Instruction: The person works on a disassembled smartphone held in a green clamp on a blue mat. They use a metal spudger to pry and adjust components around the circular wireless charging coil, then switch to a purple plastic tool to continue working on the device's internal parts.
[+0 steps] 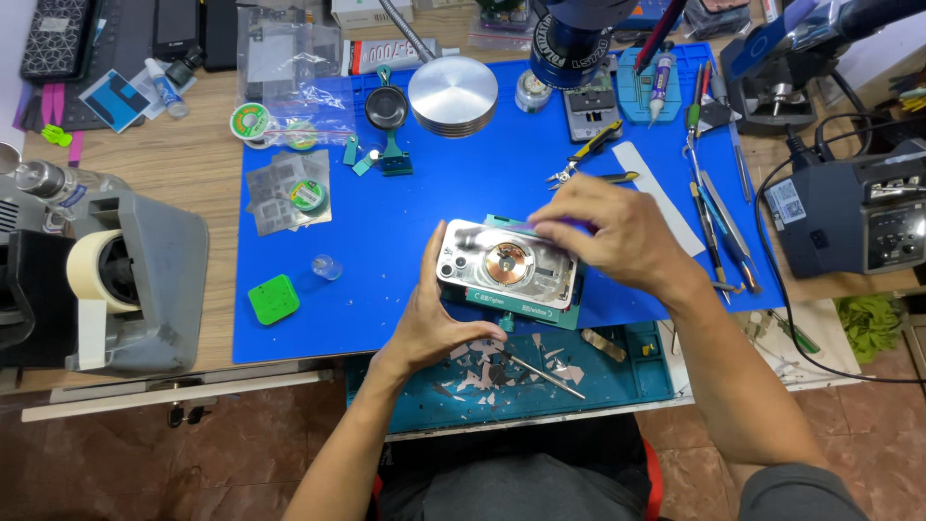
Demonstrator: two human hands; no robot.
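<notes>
Phone (506,265) sits in clamp (526,311), back glass gone, coil bare. Shards (482,371) litter tray (637,371). Left hand (434,323) fingers brace it; right hand (617,236) fingers pinch its top edge. Cleanup remains.

The phone (506,262) I'm working on lies flat on its face in a teal holding fixture (526,311) on the blue mat. Its back glass is off, so the silvery inner shell, the round copper coil at its middle and the camera openings at the left end show.
</notes>
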